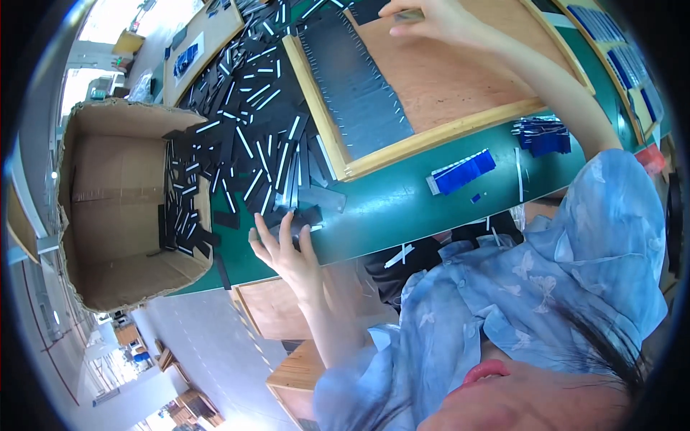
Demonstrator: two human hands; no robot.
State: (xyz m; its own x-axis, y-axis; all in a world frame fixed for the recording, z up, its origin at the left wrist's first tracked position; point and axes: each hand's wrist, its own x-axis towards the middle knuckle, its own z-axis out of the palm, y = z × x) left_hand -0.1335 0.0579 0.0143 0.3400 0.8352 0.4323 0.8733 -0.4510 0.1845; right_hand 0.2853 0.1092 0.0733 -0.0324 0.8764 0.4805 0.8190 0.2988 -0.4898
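My left hand (pixel 289 253) is over the near table edge with its fingers spread. Its fingertips are by loose dark pieces (pixel 310 214), and whether they touch is unclear. At the far side, my right hand (pixel 438 21) is closed on a small flat grey-brown piece (pixel 408 16), above a wooden tray (pixel 445 136) with a raised rim. In the tray's left part lie dark flat strips (pixel 359 86) in a band, with short white marks along both sides. Another dark piece (pixel 368 10) sits at the tray's far end, close to my right hand.
Many black strips with white edges (pixel 244 144) are heaped left of the tray. Some spill from a cardboard box (pixel 118 161) lying on its side at the table's left end. Blue bundles (pixel 463 172) (pixel 543 136) lie on the green table (pixel 388 208); a rack of blue pieces (pixel 622 50) stands right.
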